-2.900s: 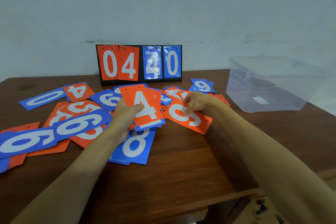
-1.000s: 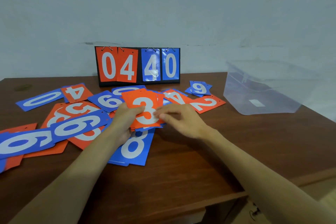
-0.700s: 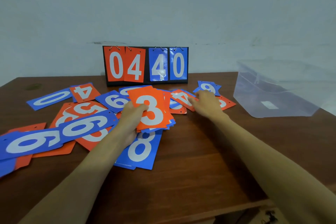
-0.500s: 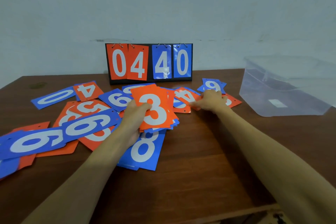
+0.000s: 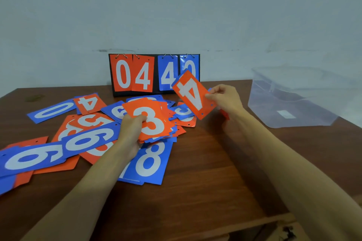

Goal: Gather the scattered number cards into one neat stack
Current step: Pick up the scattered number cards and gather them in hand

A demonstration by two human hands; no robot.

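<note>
Loose number cards (image 5: pixel 39 154) lie scattered over the left of the wooden table (image 5: pixel 205 172). The left hand (image 5: pixel 130 130) grips a gathered stack of cards (image 5: pixel 151 121), an orange 3 on top, just above a blue 8 card (image 5: pixel 149 162). The right hand (image 5: pixel 225 98) pinches an orange 4 card (image 5: pixel 193 94) in the air, fingers (image 5: pixel 210 96) closed on its edge, near a clear plastic bin (image 5: pixel 293 100).

Right hand (image 5: pixel 225 98), half a second ago flat on the cards by the table's far side, now raised off the brown wooden table (image 5: pixel 215 172), pinching a rectangular orange card printed with a white 4 (image 5: pixel 193 94) by one edge, tilted. That card came up from the scattered pile.
</note>
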